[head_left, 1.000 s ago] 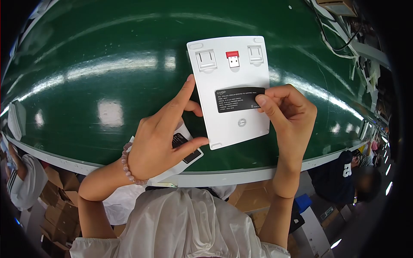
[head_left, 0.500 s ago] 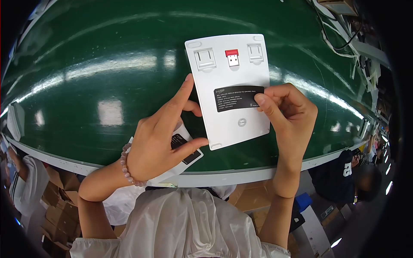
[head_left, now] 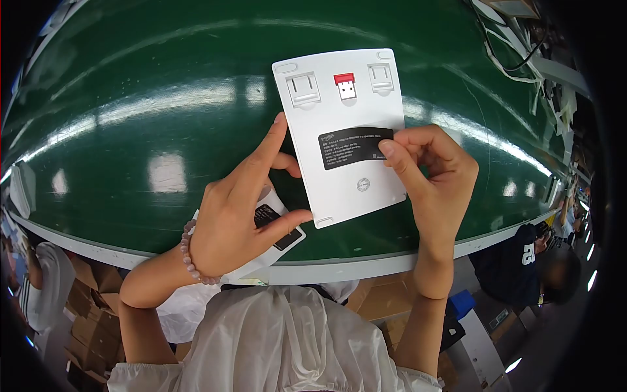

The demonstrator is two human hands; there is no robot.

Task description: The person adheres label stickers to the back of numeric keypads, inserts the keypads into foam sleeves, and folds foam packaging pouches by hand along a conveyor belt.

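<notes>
A white flat device [head_left: 356, 196] lies tilted slightly on the green table, with a red USB dongle [head_left: 345, 86] in a slot near its top. Across its middle is a black label [head_left: 349, 149] with white print. My right hand [head_left: 434, 170] pinches the label's right end between thumb and forefinger. Along the device's left edge, my left hand [head_left: 241, 202] is open, its fingers apart and the forefinger and thumb touching the edge. Partly under my left hand is a white sheet with more black labels [head_left: 287, 240].
The green table [head_left: 163, 130] has a pale front edge. Cables and white strips [head_left: 516, 65] lie at the upper right. Cardboard boxes [head_left: 95, 326] stand below on the left. A person in dark clothing [head_left: 506, 268] is at the right, another person at the far left.
The device has shifted slightly left and upward, together with the black label. Both hands have moved a little left with it, my right hand still pinching the label's end.
</notes>
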